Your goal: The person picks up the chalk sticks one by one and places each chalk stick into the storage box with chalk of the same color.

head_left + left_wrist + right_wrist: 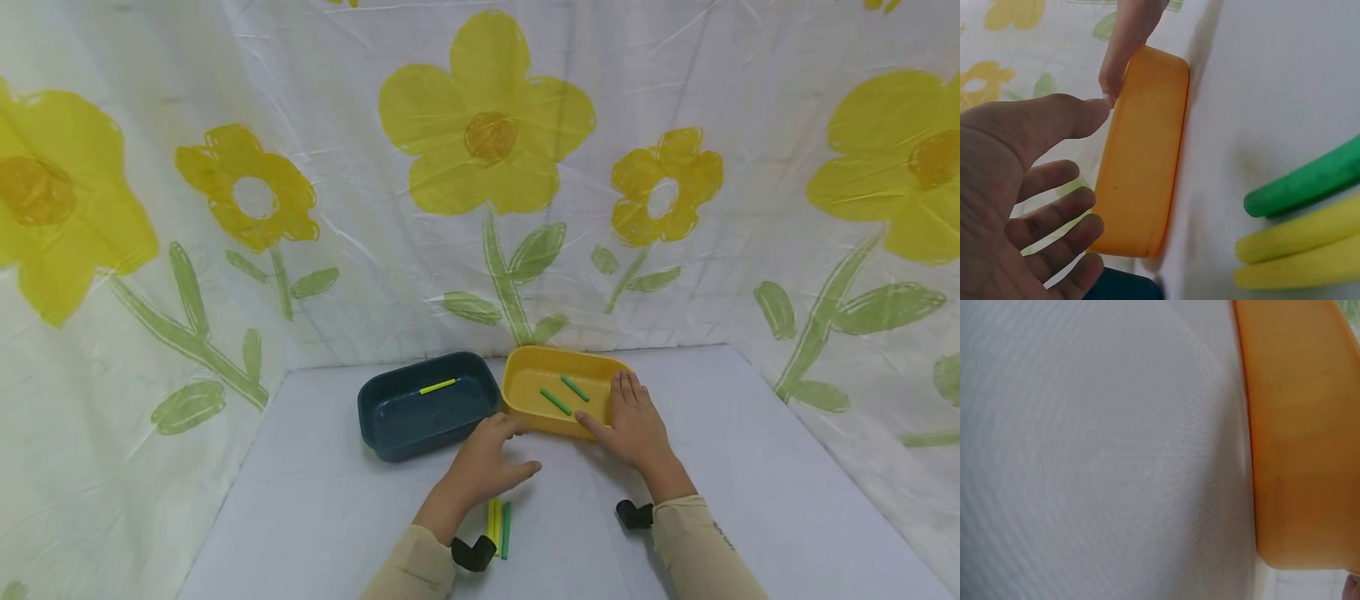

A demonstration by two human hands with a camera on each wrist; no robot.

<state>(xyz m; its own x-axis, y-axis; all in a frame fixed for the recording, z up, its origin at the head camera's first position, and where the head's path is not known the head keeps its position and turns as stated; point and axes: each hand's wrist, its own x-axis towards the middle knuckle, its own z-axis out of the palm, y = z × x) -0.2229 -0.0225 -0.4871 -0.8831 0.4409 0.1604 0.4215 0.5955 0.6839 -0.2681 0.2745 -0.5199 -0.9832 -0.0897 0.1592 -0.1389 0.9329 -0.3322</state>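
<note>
Where right fingers (628, 400) overlap, the yellow tub (547, 423) hides.

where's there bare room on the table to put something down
The table is bare left of the blue tub, and to the right of the yellow tub and right hand. It's crowded where the two tubs sit close, by the left hand, and around that wrist, where two yellow sticks and a green stick lie.

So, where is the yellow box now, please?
In the head view, the yellow box sits right of the dark box, the right hand at its right end.
</note>
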